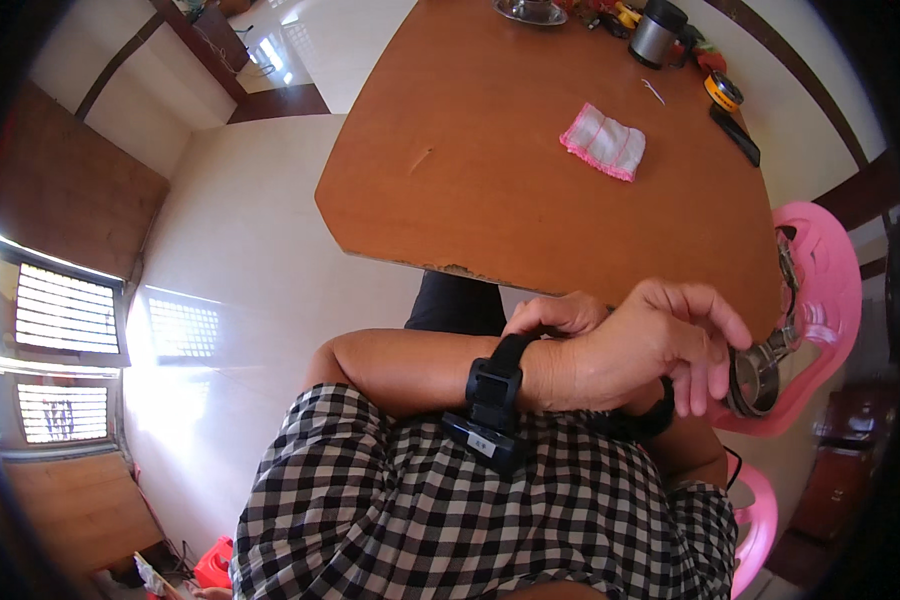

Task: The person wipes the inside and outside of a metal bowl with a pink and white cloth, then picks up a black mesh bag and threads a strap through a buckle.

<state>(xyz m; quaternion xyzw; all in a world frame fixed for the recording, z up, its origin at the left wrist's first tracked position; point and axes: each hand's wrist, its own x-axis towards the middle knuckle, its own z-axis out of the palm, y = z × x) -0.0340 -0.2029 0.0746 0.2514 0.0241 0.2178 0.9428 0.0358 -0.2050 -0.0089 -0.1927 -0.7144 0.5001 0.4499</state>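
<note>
Wrists crossed, likely for support: your left hand (648,342) fingers-apart by the table's near edge (450,255), your right hand (565,312), grip indeterminable.

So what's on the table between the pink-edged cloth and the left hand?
Just bare brown tabletop; the head view shows nothing lying between the pink-edged cloth and the left hand.

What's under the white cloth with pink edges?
The white cloth rests on the brown table, and you can see bare tabletop all around it. The bit right underneath is covered, so I can't tell if anything's hiding there.
</note>
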